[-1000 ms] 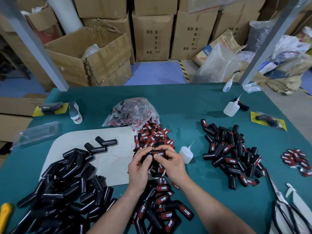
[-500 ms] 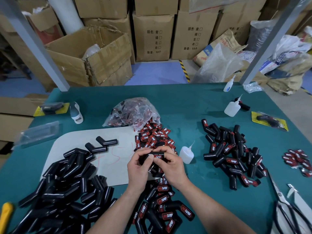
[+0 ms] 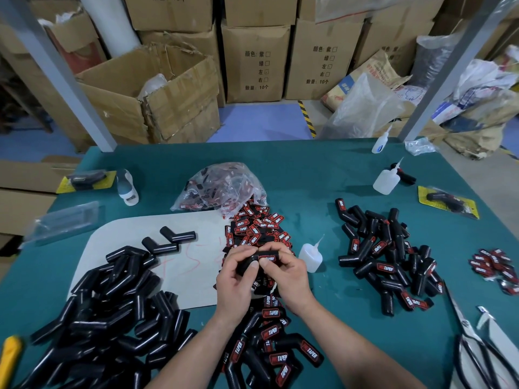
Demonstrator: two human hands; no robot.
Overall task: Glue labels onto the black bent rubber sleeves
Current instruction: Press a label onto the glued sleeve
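Note:
Both hands hold one black bent rubber sleeve [image 3: 254, 259] above the middle of the green table [image 3: 309, 175]. My left hand [image 3: 236, 279] grips its left leg. My right hand [image 3: 286, 273] grips the right leg and its thumb presses a red-and-black label [image 3: 268, 258] onto it. Loose labels [image 3: 257, 223] lie in a heap just behind the hands. Unlabelled sleeves [image 3: 106, 304] are piled at the left, labelled ones [image 3: 387, 256] at the right and more labelled sleeves [image 3: 269, 349] between my forearms.
A small glue bottle [image 3: 310, 256] stands right of my hands; two more glue bottles [image 3: 386, 178] stand far right. A plastic bag of labels [image 3: 222, 189], a white board [image 3: 157, 248], scissors [image 3: 477, 349] and a smaller label pile [image 3: 497, 268] lie around. Cardboard boxes [image 3: 157, 96] stand behind.
The hands stay in place with the sleeve. My fingers have shifted a little along the label.

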